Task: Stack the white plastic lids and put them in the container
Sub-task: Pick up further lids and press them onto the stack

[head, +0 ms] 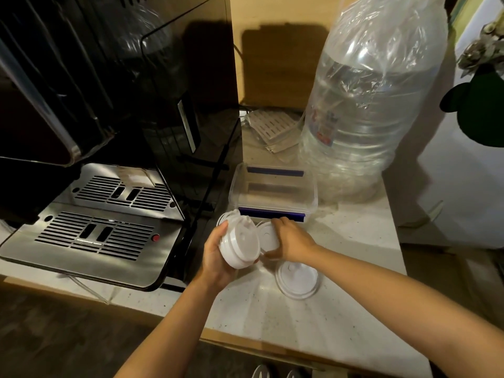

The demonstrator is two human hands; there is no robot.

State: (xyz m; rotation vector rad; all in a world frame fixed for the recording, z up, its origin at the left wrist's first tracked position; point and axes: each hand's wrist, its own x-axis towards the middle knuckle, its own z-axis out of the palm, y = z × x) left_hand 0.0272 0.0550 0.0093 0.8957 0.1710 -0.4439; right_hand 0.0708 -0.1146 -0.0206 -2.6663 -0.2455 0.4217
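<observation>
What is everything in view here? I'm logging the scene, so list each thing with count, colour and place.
stack of lids: one, white, held in left hand
single lid: one, white, under right hand
loose lid: one, white, on counter near the hands
container: one, clear with blue clips, empty, behind the hands
water bottle: one, clear, bagged, right rear
coffee machine: one, black with steel tray, left
counter: one, pale speckled
left hand: holds stack
right hand: on single lid

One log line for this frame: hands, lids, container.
left hand: holds lid stack | right hand: grips single lid | loose lid: on counter | container: empty
</observation>
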